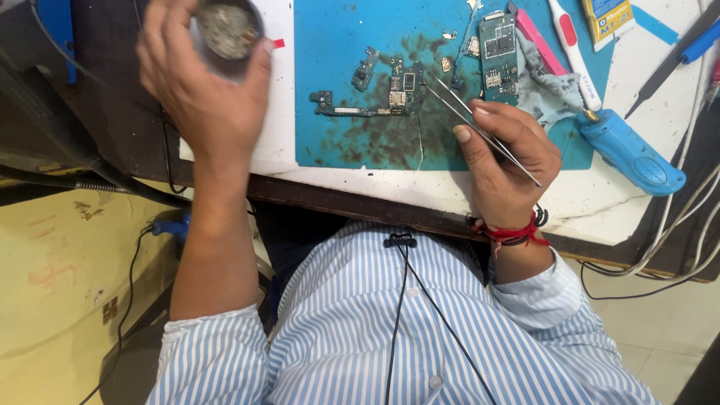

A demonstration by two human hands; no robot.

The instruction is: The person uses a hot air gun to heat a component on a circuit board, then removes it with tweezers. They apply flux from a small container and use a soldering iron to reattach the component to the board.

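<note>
My left hand [199,82] is raised at the upper left, fingers wrapped around a small round tin [227,28] with grey paste inside. My right hand [504,161] pinches metal tweezers [472,116] whose tips point up-left toward a small L-shaped circuit board [379,94] lying on the stained blue work mat [337,45]. The tweezer tips hover just right of that board. A longer green circuit board [498,56] lies on the mat above my right hand.
A blue handheld tool [630,154] lies at the right beside a grey cloth [544,86]. A pink and a white stick tool [574,49], black tweezers [664,71] and a yellow box [607,19] sit farther back. Cables [675,225] hang off the table's right edge.
</note>
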